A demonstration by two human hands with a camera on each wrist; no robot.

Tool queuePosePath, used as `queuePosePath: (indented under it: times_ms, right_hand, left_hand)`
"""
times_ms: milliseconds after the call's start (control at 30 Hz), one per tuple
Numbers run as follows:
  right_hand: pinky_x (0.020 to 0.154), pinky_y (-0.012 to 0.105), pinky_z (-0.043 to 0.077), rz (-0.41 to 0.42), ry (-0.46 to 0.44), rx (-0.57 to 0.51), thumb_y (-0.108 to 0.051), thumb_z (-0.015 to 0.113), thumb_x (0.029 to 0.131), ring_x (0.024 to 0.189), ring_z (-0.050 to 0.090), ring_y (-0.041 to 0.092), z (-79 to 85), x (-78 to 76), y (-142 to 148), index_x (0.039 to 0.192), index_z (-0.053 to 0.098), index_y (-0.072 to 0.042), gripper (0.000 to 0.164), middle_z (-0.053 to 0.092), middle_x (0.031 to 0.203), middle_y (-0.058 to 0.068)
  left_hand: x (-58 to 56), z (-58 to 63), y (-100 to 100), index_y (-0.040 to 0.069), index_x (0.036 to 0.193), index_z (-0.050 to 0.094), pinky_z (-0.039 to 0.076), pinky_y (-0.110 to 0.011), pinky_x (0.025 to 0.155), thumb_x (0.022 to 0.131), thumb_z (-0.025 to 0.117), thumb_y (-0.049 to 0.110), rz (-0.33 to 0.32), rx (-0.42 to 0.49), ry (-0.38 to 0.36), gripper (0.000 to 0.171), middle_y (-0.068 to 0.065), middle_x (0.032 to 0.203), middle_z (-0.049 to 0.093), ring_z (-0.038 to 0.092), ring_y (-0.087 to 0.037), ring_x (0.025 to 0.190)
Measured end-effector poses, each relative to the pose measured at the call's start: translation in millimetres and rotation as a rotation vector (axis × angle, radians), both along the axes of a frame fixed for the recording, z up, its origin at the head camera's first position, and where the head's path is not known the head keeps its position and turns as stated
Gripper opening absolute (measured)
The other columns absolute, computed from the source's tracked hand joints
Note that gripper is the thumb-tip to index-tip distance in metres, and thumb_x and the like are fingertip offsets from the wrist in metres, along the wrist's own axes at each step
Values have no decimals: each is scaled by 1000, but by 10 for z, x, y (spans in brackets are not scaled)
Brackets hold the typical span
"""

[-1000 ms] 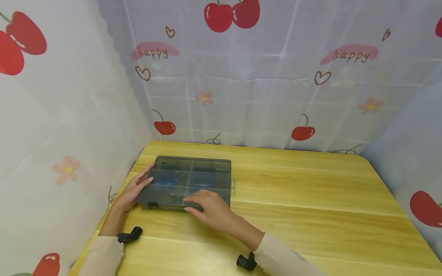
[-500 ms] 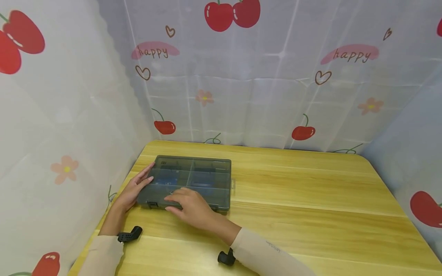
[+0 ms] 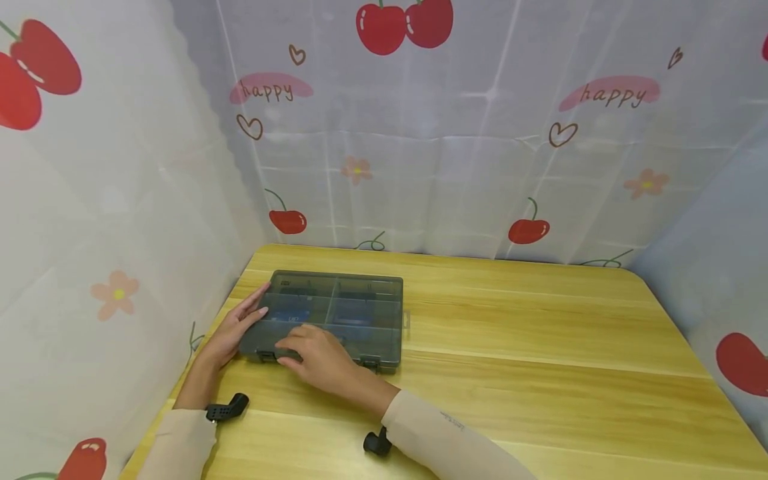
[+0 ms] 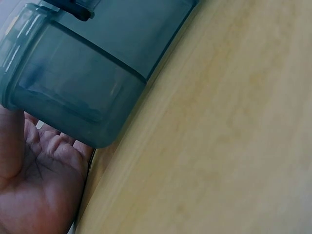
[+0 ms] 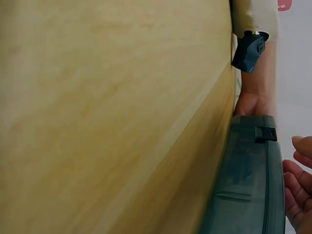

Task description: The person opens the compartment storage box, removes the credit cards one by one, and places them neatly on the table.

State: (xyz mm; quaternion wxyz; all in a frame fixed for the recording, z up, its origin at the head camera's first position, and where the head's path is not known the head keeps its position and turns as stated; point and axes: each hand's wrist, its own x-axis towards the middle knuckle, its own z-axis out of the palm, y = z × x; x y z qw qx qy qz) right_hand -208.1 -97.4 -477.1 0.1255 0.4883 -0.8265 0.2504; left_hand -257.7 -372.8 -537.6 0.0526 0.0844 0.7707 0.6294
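Note:
A dark translucent storage box (image 3: 375,337) with inner dividers lies flat, its lid down. Blue items (image 3: 294,316) show dimly through the lid. My left hand (image 3: 234,330) rests against the box's left side, fingers stretched along it and thumb at the lid's edge; the left wrist view shows its palm (image 4: 44,180) beside the box corner. Over the front edge, near the left latch (image 3: 267,357), hovers my right hand (image 3: 321,360), fingers loosely bent. In the right wrist view nothing sits between its fingers (image 5: 300,187). A second latch (image 3: 370,361) sits at the front right.
The box stands on the left part of a wood-grain table (image 3: 540,347). White curtains with cherry prints (image 3: 432,173) enclose the back and sides. A small clear loop (image 3: 407,320) sticks out from the box's right side. Each wrist wears a black camera.
My right hand has moved left along the box's front edge, from near the right latch to near the left one. The right latch has come into view. My left hand and the box have stayed put.

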Motion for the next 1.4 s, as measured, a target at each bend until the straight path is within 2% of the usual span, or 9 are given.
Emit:
queuePosePath:
  times_ms: [100, 433, 733, 967, 1100, 1267, 1400]
  right_hand:
    - [82, 12, 49, 1, 4, 2, -28, 72, 97, 95, 62, 6, -6, -26, -41, 118, 77, -15, 25, 71, 107, -5]
    - [70, 9, 41, 5, 32, 5, -27, 75, 94, 78, 52, 2, -26, -84, -177, 111, 80, -17, 20, 65, 94, -7]
    - [79, 13, 47, -24, 33, 21, -27, 75, 94, 76, 52, 2, -60, -99, -254, 108, 81, -18, 17, 63, 91, -7]
    - [76, 11, 46, -22, 61, 15, -26, 76, 93, 75, 52, 2, -87, -96, -276, 101, 82, -20, 11, 61, 88, -8]
    - [82, 13, 48, -31, 64, 10, -25, 77, 93, 75, 53, 2, -91, -92, -291, 98, 83, -21, 9, 61, 86, -8]
    - [91, 16, 49, -42, 42, 10, -24, 78, 92, 76, 55, 2, -80, -81, -304, 96, 83, -20, 8, 63, 86, -9]
    - [89, 15, 50, -35, 18, -3, -23, 78, 92, 77, 57, 2, -77, -74, -304, 94, 83, -19, 7, 64, 86, -9]
  left_hand:
    - [-8, 5, 10, 29, 163, 26, 32, -12, 106, 107, 53, 31, 7, 5, -3, 62, 6, 170, 13, 4, -22, 156]
    - [-45, -12, 10, 28, 163, 25, 30, -11, 107, 108, 52, 29, -8, 21, 16, 62, 5, 170, 13, 3, -20, 156]
    - [-35, -2, 18, 27, 163, 24, 30, -9, 105, 108, 52, 28, -13, 37, 18, 62, 5, 170, 13, 2, -19, 156]
    - [-2, 17, 14, 27, 164, 23, 30, -7, 104, 108, 52, 28, -11, 32, 13, 62, 5, 170, 12, 1, -19, 156]
    - [-9, 12, 6, 27, 163, 24, 30, -8, 104, 108, 52, 28, -10, 35, 15, 62, 6, 170, 13, 2, -19, 156]
    - [-18, -1, -4, 27, 163, 24, 30, -7, 104, 108, 52, 28, -7, 26, 20, 62, 6, 170, 13, 2, -19, 156]
    - [-1, 7, 1, 27, 163, 25, 30, -7, 104, 108, 52, 29, -3, 23, 13, 62, 5, 170, 14, 3, -19, 156]
